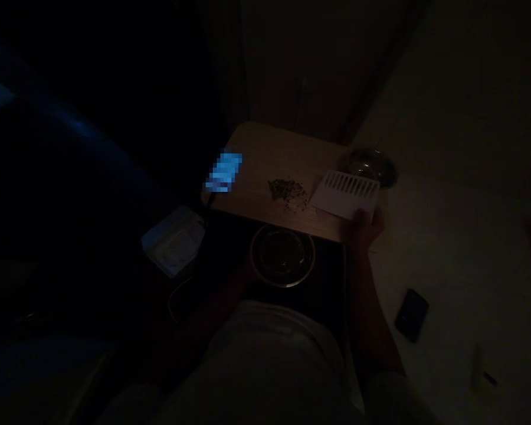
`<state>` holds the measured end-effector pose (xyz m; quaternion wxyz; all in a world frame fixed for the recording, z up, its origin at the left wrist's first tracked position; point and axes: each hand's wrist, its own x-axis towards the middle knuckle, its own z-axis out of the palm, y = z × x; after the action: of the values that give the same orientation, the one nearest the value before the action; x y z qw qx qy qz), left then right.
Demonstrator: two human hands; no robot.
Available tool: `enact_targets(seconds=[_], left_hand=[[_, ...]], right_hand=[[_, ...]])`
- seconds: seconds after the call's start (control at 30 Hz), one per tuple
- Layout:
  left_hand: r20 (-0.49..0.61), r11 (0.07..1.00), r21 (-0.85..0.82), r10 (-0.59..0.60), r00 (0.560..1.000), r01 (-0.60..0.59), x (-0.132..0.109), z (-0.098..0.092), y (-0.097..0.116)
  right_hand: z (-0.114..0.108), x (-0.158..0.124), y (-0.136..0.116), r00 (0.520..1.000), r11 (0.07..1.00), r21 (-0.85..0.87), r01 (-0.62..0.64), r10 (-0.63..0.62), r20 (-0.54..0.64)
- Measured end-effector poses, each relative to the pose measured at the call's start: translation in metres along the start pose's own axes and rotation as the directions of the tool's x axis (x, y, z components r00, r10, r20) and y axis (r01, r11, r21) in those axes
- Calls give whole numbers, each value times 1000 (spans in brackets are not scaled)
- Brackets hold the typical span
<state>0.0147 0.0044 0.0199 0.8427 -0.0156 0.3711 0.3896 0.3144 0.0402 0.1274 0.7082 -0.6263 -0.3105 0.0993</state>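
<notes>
The scene is very dark. My left hand (pixel 251 267) grips the rim of a round metal bowl (pixel 283 282) just below the near edge of a small wooden table (pixel 256 141). A flat white plastic piece with a row of slots (pixel 343 200) is in my right hand (pixel 365 229), its thumb on top and the slotted edge facing away. Left of this piece, a loose scatter of small dark bits (pixel 287 190), perhaps seeds, lies on the tabletop. What the bowl contains is too dark to make out.
A second shiny bowl (pixel 371 162) stands behind the white piece. At the table's left end glows a blurred-out screen (pixel 225 171). Farther left is a pale packet or box (pixel 174 242). On the light surface at right lies a dark phone-like object (pixel 411 315).
</notes>
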Motion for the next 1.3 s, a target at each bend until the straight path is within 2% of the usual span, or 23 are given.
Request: enact_targets(seconds=[0.1,0.27,0.33,0.4,0.53,0.63,0.77,0.9,0.97,1.07,1.2,1.3], left_hand=[[-61,1000,5,-21,998,21,-1,2,0],[-75,1000,-13,-5,997,4,2,0,-1],[-80,999,-10,32,996,-33,2,-1,-1],[-80,998,-11,60,995,-61,0,1,-1],[-116,1000,-12,-5,993,4,-6,10,1],[-134,1000,-6,-28,991,27,-8,16,2],[-114,1000,5,-16,993,17,-6,13,3],[-80,998,-3,-70,994,70,-1,3,2],[-67,998,-12,-64,996,64,1,-1,1],[-47,999,-33,-24,999,23,2,-3,0],[-98,999,-37,-12,995,8,1,2,0],[-46,999,-50,3,999,-6,-2,8,1]], right_hand=[[1,-1,-2,995,999,-27,18,-15,96],[2,-4,-7,971,999,21,-36,30,237],[2,-4,-8,974,999,18,-40,35,222],[1,-3,-7,987,1000,12,-23,21,160],[0,0,-3,1000,1000,-13,5,-5,28],[0,0,0,1000,1000,-14,11,-11,-18],[0,0,0,999,999,-19,28,-27,18],[1,-2,-6,984,1000,-12,5,-2,180],[2,-2,-8,976,1000,10,-22,19,219],[1,-1,-6,989,999,44,-24,17,144],[1,-1,-3,1000,998,66,-21,21,4],[0,-2,-4,1000,999,29,-19,18,14]])
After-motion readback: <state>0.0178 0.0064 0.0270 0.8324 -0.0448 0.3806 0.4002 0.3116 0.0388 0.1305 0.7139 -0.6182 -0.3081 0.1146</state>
